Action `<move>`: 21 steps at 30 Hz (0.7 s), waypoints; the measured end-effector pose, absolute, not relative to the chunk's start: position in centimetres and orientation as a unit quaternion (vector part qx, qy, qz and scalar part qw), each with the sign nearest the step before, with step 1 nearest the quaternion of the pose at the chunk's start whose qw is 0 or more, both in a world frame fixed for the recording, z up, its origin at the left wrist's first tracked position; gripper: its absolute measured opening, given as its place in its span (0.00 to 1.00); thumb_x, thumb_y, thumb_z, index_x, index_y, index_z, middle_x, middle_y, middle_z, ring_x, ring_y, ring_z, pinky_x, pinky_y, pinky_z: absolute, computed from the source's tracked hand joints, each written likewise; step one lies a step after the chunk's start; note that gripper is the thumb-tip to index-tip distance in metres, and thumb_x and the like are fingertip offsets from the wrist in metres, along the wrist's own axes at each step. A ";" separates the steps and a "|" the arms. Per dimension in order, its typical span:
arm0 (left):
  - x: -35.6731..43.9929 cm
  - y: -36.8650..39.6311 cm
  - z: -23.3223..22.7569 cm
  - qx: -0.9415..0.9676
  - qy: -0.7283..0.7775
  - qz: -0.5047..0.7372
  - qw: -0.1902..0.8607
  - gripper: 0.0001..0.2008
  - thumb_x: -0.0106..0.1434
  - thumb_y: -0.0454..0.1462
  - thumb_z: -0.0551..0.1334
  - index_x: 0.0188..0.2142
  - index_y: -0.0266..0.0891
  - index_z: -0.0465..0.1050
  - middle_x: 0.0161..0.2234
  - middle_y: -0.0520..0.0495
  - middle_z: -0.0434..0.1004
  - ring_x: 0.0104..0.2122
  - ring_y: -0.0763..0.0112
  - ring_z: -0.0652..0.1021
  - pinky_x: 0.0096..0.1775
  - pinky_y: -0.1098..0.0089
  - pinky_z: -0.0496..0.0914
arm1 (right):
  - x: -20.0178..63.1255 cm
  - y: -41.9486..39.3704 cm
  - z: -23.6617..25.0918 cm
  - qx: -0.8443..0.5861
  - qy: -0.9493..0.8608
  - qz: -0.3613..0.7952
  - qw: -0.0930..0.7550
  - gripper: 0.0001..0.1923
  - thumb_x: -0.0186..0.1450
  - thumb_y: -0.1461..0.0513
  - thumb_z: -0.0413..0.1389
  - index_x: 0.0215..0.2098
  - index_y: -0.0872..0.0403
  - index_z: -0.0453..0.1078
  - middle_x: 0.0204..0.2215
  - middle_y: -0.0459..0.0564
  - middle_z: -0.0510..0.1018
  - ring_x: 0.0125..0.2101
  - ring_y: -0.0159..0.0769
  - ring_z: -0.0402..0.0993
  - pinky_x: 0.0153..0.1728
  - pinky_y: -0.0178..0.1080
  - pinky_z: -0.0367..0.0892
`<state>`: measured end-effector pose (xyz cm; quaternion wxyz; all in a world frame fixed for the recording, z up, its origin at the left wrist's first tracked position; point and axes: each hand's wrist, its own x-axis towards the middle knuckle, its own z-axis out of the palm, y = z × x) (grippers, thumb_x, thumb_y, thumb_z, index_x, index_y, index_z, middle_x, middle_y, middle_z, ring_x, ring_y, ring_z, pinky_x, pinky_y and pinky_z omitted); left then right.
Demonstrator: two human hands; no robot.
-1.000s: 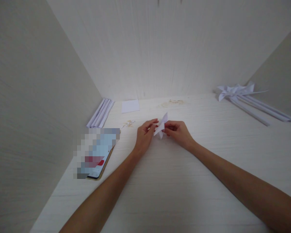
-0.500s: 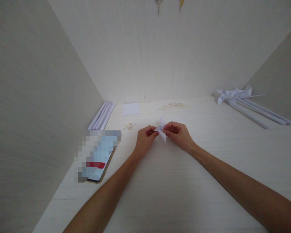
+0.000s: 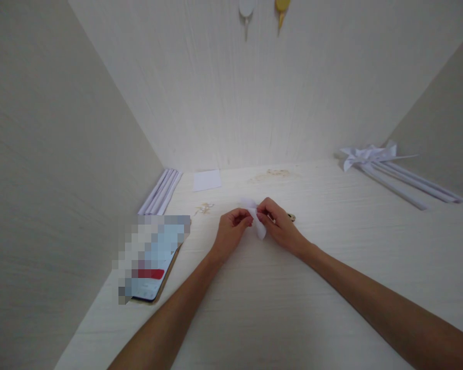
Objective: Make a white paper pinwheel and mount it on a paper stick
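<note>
Pale walls (image 3: 270,103) close around a whitish table (image 3: 254,308), and near its middle a piece of white paper (image 3: 259,227) is between the two hands. Left hand (image 3: 231,230) and right hand (image 3: 281,227) both have thumb and fingers nearly closed, pinching it from either side. It should be very light, thin and easily creased, best held gently by its folds. One flap slants towards the person; another behind looks blurred.

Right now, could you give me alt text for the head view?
A left hand and right hand pinch a folded white paper between them over a pale tabletop. At left are a smartphone, rolled white paper sticks and a paper square; at far right lie pinwheel-like paper shapes with paper stems.
</note>
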<state>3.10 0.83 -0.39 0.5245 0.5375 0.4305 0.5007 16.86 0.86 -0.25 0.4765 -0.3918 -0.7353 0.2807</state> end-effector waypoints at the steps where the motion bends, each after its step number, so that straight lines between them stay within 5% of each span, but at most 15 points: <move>1: 3.1 0.8 -0.4 0.544 0.427 0.498 0.524 0.02 0.46 0.32 0.59 0.22 0.36 0.70 0.21 0.53 0.70 0.24 0.77 0.69 0.31 0.73 0.64 | 16.9 0.9 -0.3 -0.386 -0.740 0.270 0.479 0.06 0.59 0.65 0.46 0.23 0.53 0.56 0.22 0.44 0.61 0.24 0.30 0.57 0.25 0.35 0.54; 21: 2.6 1.3 -0.8 0.504 0.434 0.504 0.551 0.04 0.45 0.34 0.62 0.24 0.35 0.71 0.22 0.53 0.71 0.24 0.78 0.68 0.32 0.73 0.64 | 17.2 1.7 -0.8 -0.377 -0.700 0.318 0.517 0.02 0.55 0.64 0.55 0.26 0.52 0.70 0.25 0.47 0.74 0.27 0.32 0.67 0.27 0.36 0.61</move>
